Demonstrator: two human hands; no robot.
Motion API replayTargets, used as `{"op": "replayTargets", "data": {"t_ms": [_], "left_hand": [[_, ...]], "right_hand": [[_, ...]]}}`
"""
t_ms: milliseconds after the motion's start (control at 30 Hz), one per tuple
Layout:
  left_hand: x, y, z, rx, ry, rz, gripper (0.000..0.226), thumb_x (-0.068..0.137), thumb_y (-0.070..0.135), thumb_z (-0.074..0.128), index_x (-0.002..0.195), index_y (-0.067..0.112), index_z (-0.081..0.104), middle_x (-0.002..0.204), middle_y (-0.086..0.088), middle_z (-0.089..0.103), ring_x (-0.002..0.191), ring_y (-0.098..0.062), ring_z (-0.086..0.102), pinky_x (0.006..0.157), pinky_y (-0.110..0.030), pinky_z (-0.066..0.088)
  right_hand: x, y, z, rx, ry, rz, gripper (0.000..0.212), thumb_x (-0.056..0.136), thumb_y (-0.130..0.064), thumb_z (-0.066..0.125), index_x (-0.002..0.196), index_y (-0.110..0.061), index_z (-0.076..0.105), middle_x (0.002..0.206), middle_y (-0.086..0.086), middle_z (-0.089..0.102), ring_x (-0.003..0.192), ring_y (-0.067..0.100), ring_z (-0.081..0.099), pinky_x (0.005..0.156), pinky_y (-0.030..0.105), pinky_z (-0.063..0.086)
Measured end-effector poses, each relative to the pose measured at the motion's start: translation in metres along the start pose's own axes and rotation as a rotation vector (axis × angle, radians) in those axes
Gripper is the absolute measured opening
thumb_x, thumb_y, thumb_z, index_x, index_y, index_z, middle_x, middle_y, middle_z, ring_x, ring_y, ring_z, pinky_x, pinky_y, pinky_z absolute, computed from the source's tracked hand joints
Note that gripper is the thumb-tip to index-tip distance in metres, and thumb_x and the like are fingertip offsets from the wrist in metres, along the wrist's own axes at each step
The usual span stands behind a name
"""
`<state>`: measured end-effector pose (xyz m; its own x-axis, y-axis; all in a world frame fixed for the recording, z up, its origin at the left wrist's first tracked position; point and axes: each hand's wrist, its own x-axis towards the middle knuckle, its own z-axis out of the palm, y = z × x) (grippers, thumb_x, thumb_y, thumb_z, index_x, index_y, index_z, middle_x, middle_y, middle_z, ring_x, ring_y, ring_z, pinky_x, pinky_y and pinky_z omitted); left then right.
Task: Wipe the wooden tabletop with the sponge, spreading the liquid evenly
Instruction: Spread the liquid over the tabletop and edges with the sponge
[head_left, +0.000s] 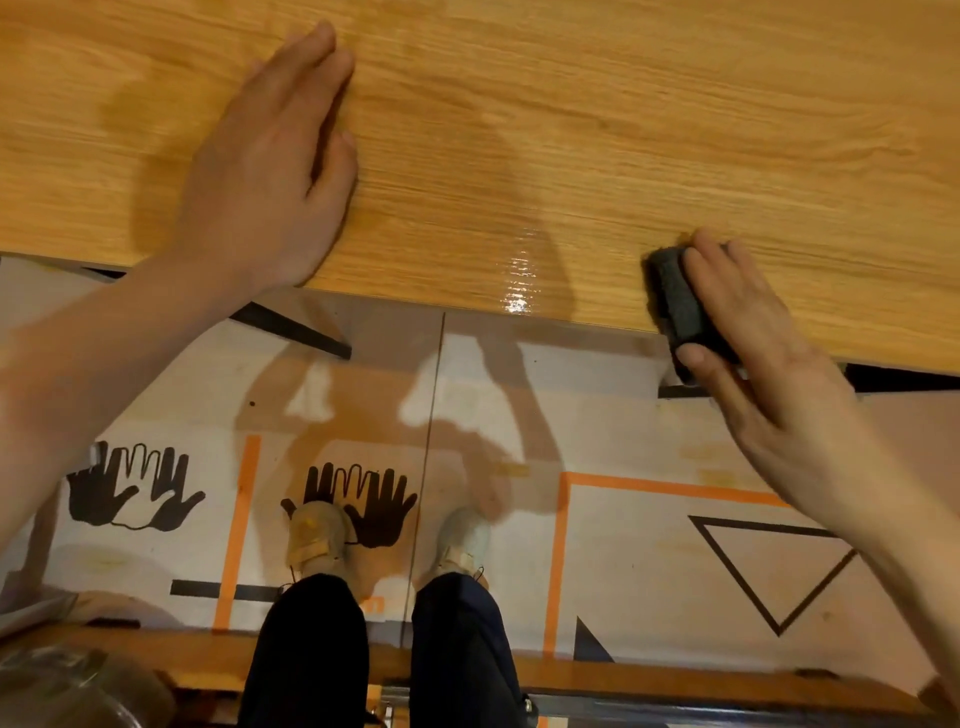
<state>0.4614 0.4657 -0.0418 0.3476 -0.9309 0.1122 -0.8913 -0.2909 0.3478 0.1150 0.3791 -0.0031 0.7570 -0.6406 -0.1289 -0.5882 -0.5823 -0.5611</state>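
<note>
One light-brown wooden tabletop with grain lines (623, 130) fills the upper part of the view, and its near edge runs across from left to right, a little lower on the right side. One dark grey rectangular sponge (678, 304) lies at this near edge, and its lower end hangs slightly over it. The right hand (753, 358) holds the sponge: the fingers lie over its top and the thumb presses against its lower end. The left hand (270, 161) rests flat on the wood with straight fingers, holding nothing, near the same edge and well apart from the sponge. One shiny wet patch (519, 280) lies on the wood between the two hands, closer to the sponge and touching the edge. Much bare wood lies beyond both hands and to the right. Below the edge, two pale shoes (317, 535) stand on a printed floor mat with black hand shapes and orange lines (613, 441).
</note>
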Motion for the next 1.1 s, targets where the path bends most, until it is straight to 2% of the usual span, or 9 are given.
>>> {"op": "replayTargets", "data": {"t_ms": [100,267,367,500,567,733,833,967,1100], "left_hand": [[0.002,0.0,0.002,0.001,0.008,0.003,0.055,0.109,0.032,0.029,0.157,0.007,0.03,0.166,-0.011,0.026,0.154,-0.026,0.022,0.128,-0.04,0.014],[0.0,-0.001,0.001,0.018,0.015,0.02,0.054,0.109,0.03,0.028,0.157,0.005,0.029,0.165,-0.013,0.027,0.153,-0.027,0.024,0.128,-0.04,0.014],[0.0,0.001,0.0,0.021,0.016,0.027,0.055,0.108,0.029,0.028,0.157,0.005,0.03,0.165,-0.013,0.028,0.153,-0.028,0.025,0.127,-0.04,0.014],[0.0,0.001,0.001,0.031,0.01,0.046,0.054,0.108,0.028,0.027,0.157,0.006,0.03,0.162,-0.012,0.033,0.15,-0.029,0.03,0.126,-0.039,0.017],[0.0,0.001,0.001,0.011,0.003,0.036,0.054,0.108,0.028,0.027,0.158,0.006,0.029,0.164,-0.011,0.031,0.152,-0.027,0.027,0.127,-0.038,0.014],[0.0,0.0,0.001,-0.011,-0.001,0.023,0.054,0.11,0.027,0.027,0.159,0.004,0.025,0.167,-0.012,0.022,0.155,-0.027,0.019,0.128,-0.035,0.009],[0.0,-0.001,0.0,-0.015,-0.016,0.013,0.054,0.11,0.027,0.026,0.16,0.006,0.022,0.169,-0.011,0.017,0.157,-0.025,0.013,0.128,-0.035,0.006],[0.001,-0.004,-0.005,-0.073,-0.045,0.022,0.053,0.111,0.025,0.029,0.161,0.009,0.021,0.17,-0.007,0.014,0.158,-0.02,0.009,0.128,-0.029,0.003],[-0.007,-0.034,-0.022,-0.094,-0.07,0.12,0.052,0.111,0.027,0.033,0.16,0.01,0.026,0.169,-0.006,0.02,0.157,-0.02,0.014,0.125,-0.024,0.001]], "right_hand": [[0.001,0.004,0.006,-0.152,0.069,-0.053,0.057,0.095,-0.014,0.047,0.149,-0.008,0.03,0.158,0.006,0.025,0.149,0.02,0.016,0.122,0.024,0.015],[0.01,-0.043,0.07,-0.186,0.446,-0.024,0.046,0.093,0.009,0.055,0.138,0.0,0.047,0.146,0.016,0.044,0.141,0.032,0.035,0.116,0.044,0.032],[0.049,-0.091,0.112,-0.176,0.533,-0.163,0.034,0.093,0.003,0.059,0.127,0.0,0.058,0.136,0.017,0.056,0.132,0.035,0.047,0.11,0.044,0.042],[0.069,-0.101,0.123,-0.268,0.448,-0.374,0.037,0.094,-0.002,0.061,0.131,-0.003,0.057,0.138,0.013,0.055,0.132,0.029,0.049,0.107,0.042,0.044],[0.049,-0.067,0.103,-0.286,0.41,-0.324,0.038,0.099,-0.002,0.053,0.137,-0.005,0.051,0.145,0.01,0.048,0.139,0.024,0.04,0.113,0.041,0.037],[0.0,-0.016,0.073,-0.271,0.601,-0.056,0.04,0.094,0.006,0.057,0.134,0.003,0.051,0.142,0.02,0.048,0.139,0.031,0.04,0.116,0.043,0.034],[0.027,-0.054,0.103,-0.222,0.615,-0.09,0.037,0.094,0.008,0.054,0.131,0.004,0.054,0.139,0.02,0.051,0.137,0.035,0.041,0.112,0.051,0.037],[0.05,-0.087,0.119,-0.207,0.526,-0.22,0.037,0.096,-0.001,0.057,0.133,-0.001,0.054,0.141,0.015,0.051,0.137,0.031,0.041,0.112,0.048,0.037],[0.04,-0.065,0.093,-0.275,0.376,-0.173,0.048,0.101,-0.018,0.052,0.145,-0.003,0.037,0.152,0.012,0.037,0.145,0.024,0.03,0.121,0.043,0.023]]}}
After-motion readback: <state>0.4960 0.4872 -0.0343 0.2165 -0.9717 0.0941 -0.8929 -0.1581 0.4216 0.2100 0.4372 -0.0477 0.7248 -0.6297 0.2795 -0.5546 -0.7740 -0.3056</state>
